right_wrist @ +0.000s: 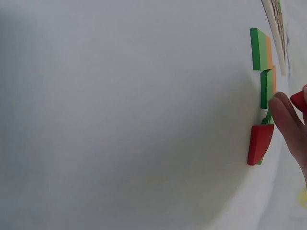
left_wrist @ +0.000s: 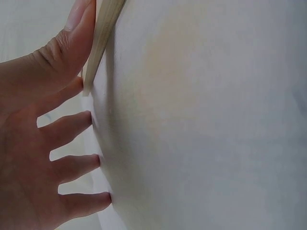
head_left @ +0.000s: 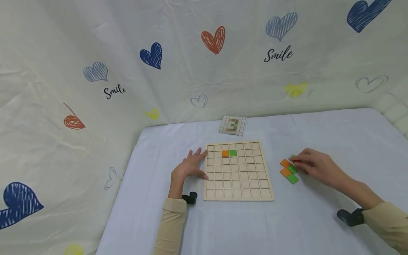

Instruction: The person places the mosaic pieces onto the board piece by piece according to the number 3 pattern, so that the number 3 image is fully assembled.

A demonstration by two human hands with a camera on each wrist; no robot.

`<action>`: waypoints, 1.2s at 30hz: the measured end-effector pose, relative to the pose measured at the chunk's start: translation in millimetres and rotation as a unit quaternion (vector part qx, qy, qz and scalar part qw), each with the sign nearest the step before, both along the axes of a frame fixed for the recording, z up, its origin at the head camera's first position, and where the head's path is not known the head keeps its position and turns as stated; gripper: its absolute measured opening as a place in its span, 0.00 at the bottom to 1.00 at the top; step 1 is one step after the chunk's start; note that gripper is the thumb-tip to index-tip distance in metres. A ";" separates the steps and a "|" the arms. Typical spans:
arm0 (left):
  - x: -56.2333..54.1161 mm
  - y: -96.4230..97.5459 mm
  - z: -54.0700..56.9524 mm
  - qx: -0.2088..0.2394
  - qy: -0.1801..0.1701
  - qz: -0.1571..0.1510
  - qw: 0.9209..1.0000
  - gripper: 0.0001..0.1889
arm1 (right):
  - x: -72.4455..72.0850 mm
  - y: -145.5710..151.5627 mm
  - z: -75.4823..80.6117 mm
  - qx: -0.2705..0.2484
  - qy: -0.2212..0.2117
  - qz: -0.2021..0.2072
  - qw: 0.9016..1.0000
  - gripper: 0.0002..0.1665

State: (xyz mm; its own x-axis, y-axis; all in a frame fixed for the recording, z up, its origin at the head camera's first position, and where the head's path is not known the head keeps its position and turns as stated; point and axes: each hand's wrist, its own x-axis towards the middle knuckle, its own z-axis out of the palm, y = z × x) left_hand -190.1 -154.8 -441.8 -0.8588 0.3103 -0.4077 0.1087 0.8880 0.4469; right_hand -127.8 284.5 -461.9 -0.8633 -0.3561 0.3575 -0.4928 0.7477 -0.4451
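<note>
My left hand lies at the left edge of a wooden grid board, fingers spread. The thumb touches the board's edge in the left wrist view. On the board's second row an orange square tile sits beside a green square tile. At the right my right hand pinches a small red piece between thumb and fingers. Just below that hand are orange tiles and green tiles. Another red piece, with a curved side, rests on the cloth near them.
A printed pattern card with a coloured grid lies behind the board. White cloth covers the table, and a curtain with hearts hangs at the back. Black wrist devices are worn at both cuffs.
</note>
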 end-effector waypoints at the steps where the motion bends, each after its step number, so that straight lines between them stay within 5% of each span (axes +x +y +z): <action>1: 0.0 0.1 0.3 0.000 -0.002 0.000 1.000 0.57 | -1.0 -1.4 0.3 -0.001 -0.007 0.000 1.000 0.18; 7: 0.2 1.5 1.8 -0.009 -0.003 -0.001 1.000 0.56 | -6.4 -11.5 3.6 -0.020 -0.065 -0.011 0.998 0.24; 15: -0.1 1.3 1.7 -0.009 -0.002 -0.003 1.000 0.56 | -14.8 -23.4 9.1 -0.061 -0.114 -0.036 0.991 0.12; 27: -0.6 1.1 1.0 -0.008 -0.006 0.005 1.000 0.57 | -33.6 -41.2 8.1 -0.046 -0.029 0.018 0.998 0.15; 36: -0.4 1.4 1.8 -0.009 -0.005 0.000 1.000 0.57 | -44.1 -57.0 8.7 -0.074 -0.115 0.040 0.990 0.21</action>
State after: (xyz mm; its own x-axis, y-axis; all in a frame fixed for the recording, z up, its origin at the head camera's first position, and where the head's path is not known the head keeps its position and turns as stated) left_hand -190.5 -153.4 -440.1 -0.8546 0.3018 -0.4226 0.1032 0.8963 0.4314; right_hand -171.9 227.5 -453.2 -0.8996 -0.3842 0.2075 -0.4195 0.6287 -0.6548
